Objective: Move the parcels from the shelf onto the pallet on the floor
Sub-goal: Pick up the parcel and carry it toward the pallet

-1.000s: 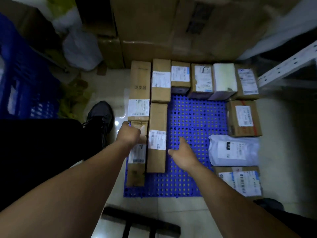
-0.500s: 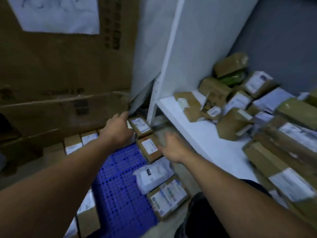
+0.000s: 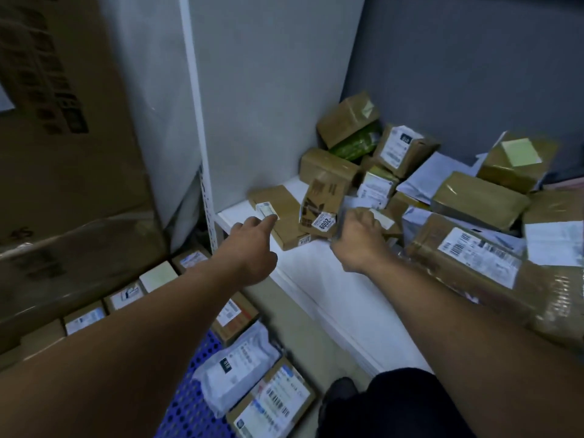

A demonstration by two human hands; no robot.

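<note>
Below and left of the left hand lies the pallet, its edges already lined with parcels and its blue middle partly free. The left hand is released, fingers straight, its fingertip at the small white tag on the flat box at the front corner of the shelf. Between the two hands an upright box leans on the flat one. The right hand has its fingers curled at the near edge of the pile. Whether it already grasps a box I cannot tell, since its own back hides the fingertips.

To do this pick well, I judge the left hand should slide under the flat box's near edge rather than press on top. The upright box should be lifted or steadied first, or it will topple as its support goes. One parcel per hand, taken from the front, keeps the heap behind from sliding.

Half a second earlier both hands were lower, the left over the pallet's far boxes and the right short of the shelf lip. They have since come up and forward onto the parcels. A second ago the view looked straight down at the pallet.
</note>
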